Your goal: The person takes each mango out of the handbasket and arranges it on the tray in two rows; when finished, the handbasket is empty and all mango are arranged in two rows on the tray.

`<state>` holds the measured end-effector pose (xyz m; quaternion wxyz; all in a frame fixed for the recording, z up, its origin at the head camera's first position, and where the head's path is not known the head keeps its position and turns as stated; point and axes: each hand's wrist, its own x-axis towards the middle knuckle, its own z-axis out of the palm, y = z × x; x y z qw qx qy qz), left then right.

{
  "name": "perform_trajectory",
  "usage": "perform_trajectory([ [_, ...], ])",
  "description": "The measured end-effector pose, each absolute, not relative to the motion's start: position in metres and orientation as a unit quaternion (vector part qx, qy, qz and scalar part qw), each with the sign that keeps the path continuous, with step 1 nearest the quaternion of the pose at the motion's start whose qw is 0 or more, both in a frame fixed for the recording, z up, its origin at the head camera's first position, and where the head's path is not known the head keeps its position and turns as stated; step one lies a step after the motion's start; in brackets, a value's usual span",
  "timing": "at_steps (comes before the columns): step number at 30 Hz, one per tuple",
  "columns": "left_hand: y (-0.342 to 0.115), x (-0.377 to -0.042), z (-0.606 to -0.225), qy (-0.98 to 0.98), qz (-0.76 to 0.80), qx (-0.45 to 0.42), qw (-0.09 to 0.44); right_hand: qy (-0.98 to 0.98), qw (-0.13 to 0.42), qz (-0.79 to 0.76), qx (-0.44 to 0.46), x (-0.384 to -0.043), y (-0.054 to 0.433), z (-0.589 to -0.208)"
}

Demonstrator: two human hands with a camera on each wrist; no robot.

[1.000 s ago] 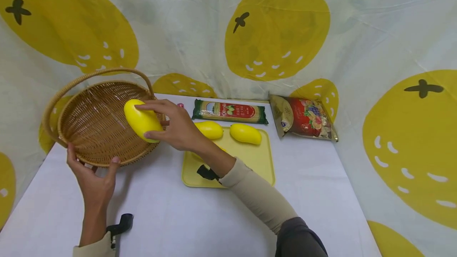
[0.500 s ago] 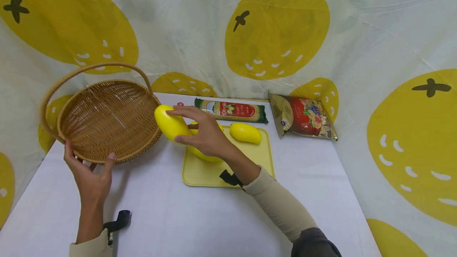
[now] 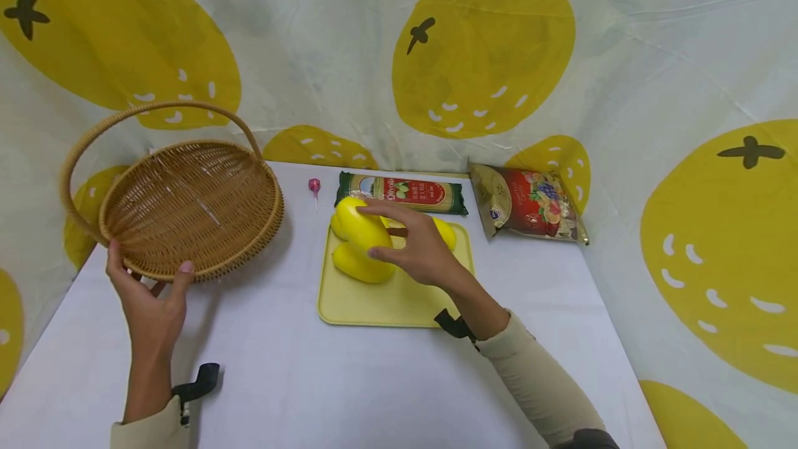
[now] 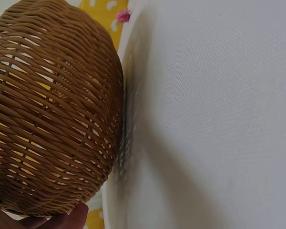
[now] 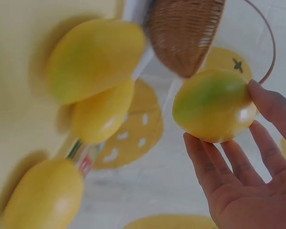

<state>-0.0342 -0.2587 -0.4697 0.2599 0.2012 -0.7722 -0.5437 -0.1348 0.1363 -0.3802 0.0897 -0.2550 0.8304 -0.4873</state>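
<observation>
In the head view my left hand (image 3: 148,305) grips the near rim of a wicker basket (image 3: 193,210), which is tilted with its hollow facing me. The left wrist view shows the woven underside of the basket (image 4: 52,105) close to the cloth. My right hand (image 3: 424,247) holds a yellow mango (image 3: 364,226) between thumb and fingers, above a pale yellow tray (image 3: 380,307). Green patches show on that mango (image 5: 213,102) in the right wrist view. Three more mangoes lie on the tray, including a near mango (image 3: 361,265) and a right-hand mango (image 3: 445,233) partly behind my hand.
A pasta packet (image 3: 424,194) lies behind the tray. To its right leans a red and gold snack bag (image 3: 536,205). A pink lollipop (image 3: 314,187) lies between basket and packet. White cloth (image 3: 280,380) covers the table, and a fruit-print curtain (image 3: 349,54) hangs behind.
My right hand has carried the mango rightward from the basket's mouth to above the tray, uncovering the lollipop. The left hand still holds the basket, whose handle now stands slightly higher.
</observation>
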Motion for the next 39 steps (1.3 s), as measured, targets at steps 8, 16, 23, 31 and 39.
perform_trajectory([
  [8,-0.26,-0.031,-0.467,-0.768,-0.545,0.222,0.252,0.855,0.094,-0.457,-0.225,-0.131,0.18,-0.394],
  [16,-0.258,-0.031,-0.467,-0.771,-0.542,0.223,0.248,0.881,0.092,-0.412,-0.214,-0.123,0.214,-0.41],
  [23,-0.259,-0.032,-0.466,-0.771,-0.542,0.221,0.25,0.895,0.098,-0.359,-0.245,-0.114,0.229,-0.427],
  [31,-0.258,-0.032,-0.466,-0.77,-0.543,0.216,0.255,0.909,0.085,-0.308,-0.268,-0.108,0.233,-0.443],
  [39,-0.254,-0.033,-0.465,-0.769,-0.546,0.213,0.254,0.915,0.099,-0.303,-0.246,-0.108,0.237,-0.449],
])
